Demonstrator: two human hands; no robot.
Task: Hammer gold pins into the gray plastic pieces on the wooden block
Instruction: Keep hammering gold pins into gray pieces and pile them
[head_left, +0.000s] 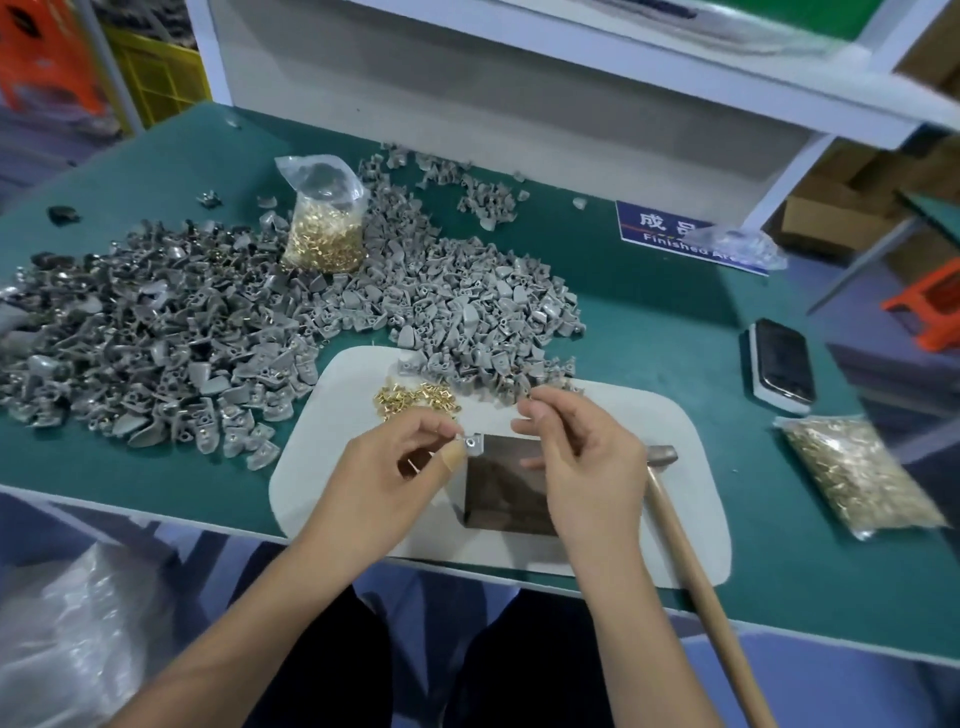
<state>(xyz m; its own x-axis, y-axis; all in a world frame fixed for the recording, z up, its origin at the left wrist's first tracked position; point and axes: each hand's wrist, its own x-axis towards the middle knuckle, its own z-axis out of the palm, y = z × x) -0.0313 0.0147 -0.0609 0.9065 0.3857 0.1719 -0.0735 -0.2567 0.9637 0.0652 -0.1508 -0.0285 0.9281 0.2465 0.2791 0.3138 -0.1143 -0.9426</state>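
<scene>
A: Left hand (395, 457) pinches a gray piece (474, 445) at the block (506, 483) corner — right hand (576, 447) curled, contents unclear.

B: Risk?

A: Piece may slip off the edge; hammer (675, 514) lies unheld beside.

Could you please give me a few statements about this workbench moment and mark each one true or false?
1. The left hand pinches a gray plastic piece at the block. True.
2. The right hand grips the hammer. False: the hammer lies on the white mat, beside that hand.
3. Loose gold pins lie on the mat. True.
4. The phone lies left of the mat. False: it lies to the right.
</scene>
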